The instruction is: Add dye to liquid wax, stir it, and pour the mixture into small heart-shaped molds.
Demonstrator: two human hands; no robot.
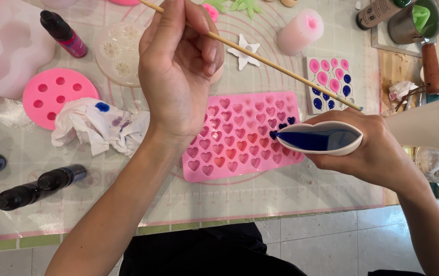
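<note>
Spread across the worktable is a translucent silicone craft mat (291, 197) with pink ruled lines, crowded with moulds and bottles. At its far left lie two small black dropper bottles (38, 187) on their sides, with a round pink mould with circular holes (58, 94) behind them and a crumpled white tissue stained blue and purple (102, 125) just beside that. Next comes the person's left hand (178, 66), raised above the mat, its fingers closed around a thin wooden stick (275, 65) that slants down to the right. Under and to the right of that wrist sits a pink rectangular silicone mould of small heart cavities (242, 135), several hearts filled red and a few near its right edge filled dark blue. Behind it lie a white star-shaped piece (244, 52), a pale pink cylinder candle (300, 31) and a small white square mould with pink and blue drops (329, 82). Farther right, the right hand (378, 148) squeezes a white paper cup holding blue liquid (316, 138) into a narrow spout, its tip touching the heart mould's right edge. Another white paper cup (429, 125) lies tilted at the far right
</note>
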